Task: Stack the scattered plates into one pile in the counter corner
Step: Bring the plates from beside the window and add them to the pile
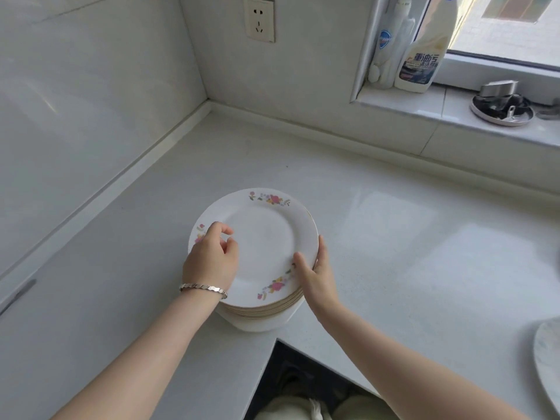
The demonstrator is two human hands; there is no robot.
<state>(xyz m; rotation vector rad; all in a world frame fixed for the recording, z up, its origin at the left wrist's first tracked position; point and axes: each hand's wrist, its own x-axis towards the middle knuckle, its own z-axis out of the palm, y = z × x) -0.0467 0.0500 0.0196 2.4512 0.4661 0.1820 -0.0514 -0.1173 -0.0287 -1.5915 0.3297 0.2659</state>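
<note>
Setting: white L-shaped worktop (394, 237), tiled walls, wall socket (259, 19) above the far corner; window sill (424, 104) on the right with a cleaner bottle (421, 56) and a small dish (500, 109) of metal bits.
Task thing: pile of plates (263, 310), gold-rimmed, sits near the worktop's inner front edge, well apart from the far wall corner (207, 100).
Top plate (263, 237): floral rim, lies level and roughly centred on the pile.
Left hand (212, 259): over the top plate's left rim, fingers curled, bracelet (203, 288) on the wrist. Cannot tell if the grip pinches the rim or just rests there.
Right hand (318, 274): fingers straight along the pile's right side, thumb on the top rim; grip not closed, flat contact only.
Why held so: hands on opposite sides, likely squaring the rims so the pile stands true and doesn't slide.
Stray plate (548, 359): part of one at the right frame edge, pale and mottled, apart from the pile; probably yet to be added.
Progress: most plates look stacked; the pile may need moving back toward the wall corner.
Risk: tall pile near the front edge, so a sideways push could shear the upper plates.
</note>
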